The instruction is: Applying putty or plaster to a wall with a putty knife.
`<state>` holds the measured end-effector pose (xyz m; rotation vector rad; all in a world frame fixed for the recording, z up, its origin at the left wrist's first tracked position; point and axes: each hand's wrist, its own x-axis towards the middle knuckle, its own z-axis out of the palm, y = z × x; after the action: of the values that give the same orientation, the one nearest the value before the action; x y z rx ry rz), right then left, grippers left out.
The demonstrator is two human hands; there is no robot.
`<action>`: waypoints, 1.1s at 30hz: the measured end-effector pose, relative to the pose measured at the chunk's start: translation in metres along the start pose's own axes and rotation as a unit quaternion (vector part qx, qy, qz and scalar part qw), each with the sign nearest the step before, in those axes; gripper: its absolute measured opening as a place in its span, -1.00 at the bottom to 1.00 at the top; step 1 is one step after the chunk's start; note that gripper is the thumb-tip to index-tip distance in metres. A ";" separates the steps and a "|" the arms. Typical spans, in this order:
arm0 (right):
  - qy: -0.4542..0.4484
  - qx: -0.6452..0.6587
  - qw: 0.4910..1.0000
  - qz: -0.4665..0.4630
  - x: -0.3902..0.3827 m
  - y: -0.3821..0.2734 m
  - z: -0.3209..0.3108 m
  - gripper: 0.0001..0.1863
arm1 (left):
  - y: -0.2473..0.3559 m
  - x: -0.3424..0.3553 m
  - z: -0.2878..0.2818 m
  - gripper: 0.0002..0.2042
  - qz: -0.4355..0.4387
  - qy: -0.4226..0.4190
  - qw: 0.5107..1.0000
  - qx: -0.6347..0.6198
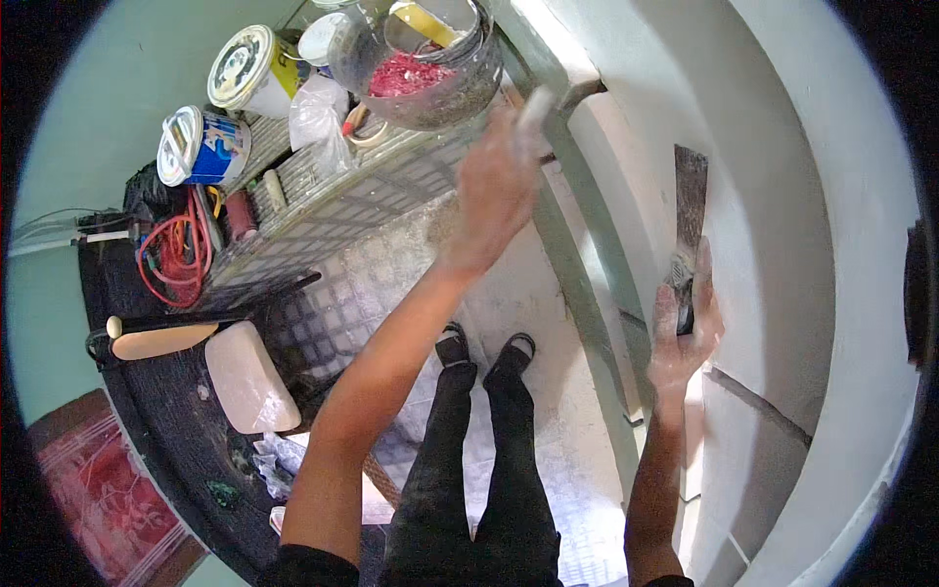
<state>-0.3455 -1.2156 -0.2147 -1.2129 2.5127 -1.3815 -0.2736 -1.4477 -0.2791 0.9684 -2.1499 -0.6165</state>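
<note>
My right hand (688, 338) is wrapped round the handle of a putty knife (691, 191). The knife's long, dark, worn blade points away from me, beside the pale wall. Out ahead, my left hand (497, 191) is closed and smeared by motion. A whitish, blurred piece (534, 110) sticks out from its fingers; its kind cannot be made out. Just beyond that hand stands a large, cloudy bowl (440, 112) with pinkish-red material (406, 75) in it. A smaller container and a yellow-handled tool (423, 22) rest in the bowl too.
Paint buckets (245, 68), a blue-labelled tub (220, 147), a plastic bag (321, 112) and a tape roll (368, 129) sit on the ridged plank (293, 201). Red cable (176, 254) hangs at its left end. A chair with a pale seat (252, 377) stands at left.
</note>
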 end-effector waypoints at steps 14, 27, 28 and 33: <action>0.038 0.001 0.998 -0.052 0.003 0.009 0.004 -0.47 | 0.016 0.052 0.013 -0.73 0.065 -0.053 0.995 0.052; 0.034 -0.001 0.999 -0.033 0.004 -0.002 0.005 -0.48 | -0.012 0.092 0.010 -0.73 0.159 0.057 0.983 0.072; 0.032 -0.002 0.999 -0.032 0.003 -0.001 0.005 -0.48 | -0.012 0.089 0.012 -0.73 0.158 0.056 0.983 0.072; 0.044 -0.043 0.996 -0.065 0.003 0.004 0.004 -0.45 | 0.009 0.063 0.029 -0.82 0.152 0.015 0.985 0.085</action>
<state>-0.3486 -1.2194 -0.2192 -1.3837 2.6188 -1.3963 -0.3301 -1.4871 -0.2675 0.7065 -2.2906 -0.2727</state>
